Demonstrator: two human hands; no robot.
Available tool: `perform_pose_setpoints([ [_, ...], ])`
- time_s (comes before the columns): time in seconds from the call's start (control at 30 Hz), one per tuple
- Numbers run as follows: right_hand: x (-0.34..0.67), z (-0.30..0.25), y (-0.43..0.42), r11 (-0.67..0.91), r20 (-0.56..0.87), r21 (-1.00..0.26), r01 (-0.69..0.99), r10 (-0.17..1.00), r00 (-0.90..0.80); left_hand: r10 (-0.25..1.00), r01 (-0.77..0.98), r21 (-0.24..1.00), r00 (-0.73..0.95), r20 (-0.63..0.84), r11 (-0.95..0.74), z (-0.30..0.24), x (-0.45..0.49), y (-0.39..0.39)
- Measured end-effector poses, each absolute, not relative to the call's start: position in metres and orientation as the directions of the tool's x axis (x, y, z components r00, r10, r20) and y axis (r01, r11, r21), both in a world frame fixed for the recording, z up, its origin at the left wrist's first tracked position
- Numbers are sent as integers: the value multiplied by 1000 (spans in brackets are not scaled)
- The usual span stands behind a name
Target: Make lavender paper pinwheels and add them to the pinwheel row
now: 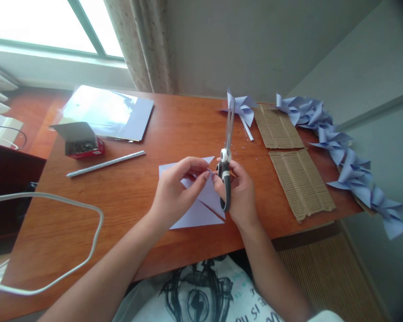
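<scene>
My left hand [174, 188] is closed in a pinch, thumb and forefinger on a tiny pale scrap of paper [210, 170]. My right hand [243, 192] grips black-and-white scissors [225, 179] whose blades point away from me, up toward the back of the table. The right fingertips almost meet the left ones at the scrap; whether they also hold it I cannot tell. Beneath both hands lies a pale lilac paper sheet [196, 217], cut by a slit on its near right side and partly covered by the hands.
To the left are a rolled paper stick [105, 164], an open red box [85, 147] of small pieces and a stack of sheets [137, 118]. A pinwheel [242, 107], two corrugated cardboard pieces [302, 183] and several folded pinwheels [352, 172] lie right. A white cable [99, 223] loops at left.
</scene>
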State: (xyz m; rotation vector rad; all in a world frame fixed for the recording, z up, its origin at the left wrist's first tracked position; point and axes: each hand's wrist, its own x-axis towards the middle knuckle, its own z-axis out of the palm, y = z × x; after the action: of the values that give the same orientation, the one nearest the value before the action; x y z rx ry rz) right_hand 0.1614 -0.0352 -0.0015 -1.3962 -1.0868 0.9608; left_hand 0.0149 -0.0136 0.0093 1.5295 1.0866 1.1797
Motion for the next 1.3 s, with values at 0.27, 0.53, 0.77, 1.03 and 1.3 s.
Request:
perform_pose_setpoints([
  [0.27,165,6,-33,-38,-14,-994,107,976,219,957,110,966,199,209,-234,8,12,-14],
  [0.53,170,5,-35,-34,-10,-992,119,980,200,951,128,962,230,208,-241,8,12,-15],
  [0.77,171,0,-36,-46,-31,-995,90,986,164,953,123,966,231,195,-227,11,12,-14],
  [1.03,171,-2,-37,-17,-4,-994,105,992,128,973,-46,994,205,110,-102,14,13,-13],
  [1.3,171,4,-38,12,19,-996,89,997,74,971,-143,988,238,-29,65,18,12,-12],
])
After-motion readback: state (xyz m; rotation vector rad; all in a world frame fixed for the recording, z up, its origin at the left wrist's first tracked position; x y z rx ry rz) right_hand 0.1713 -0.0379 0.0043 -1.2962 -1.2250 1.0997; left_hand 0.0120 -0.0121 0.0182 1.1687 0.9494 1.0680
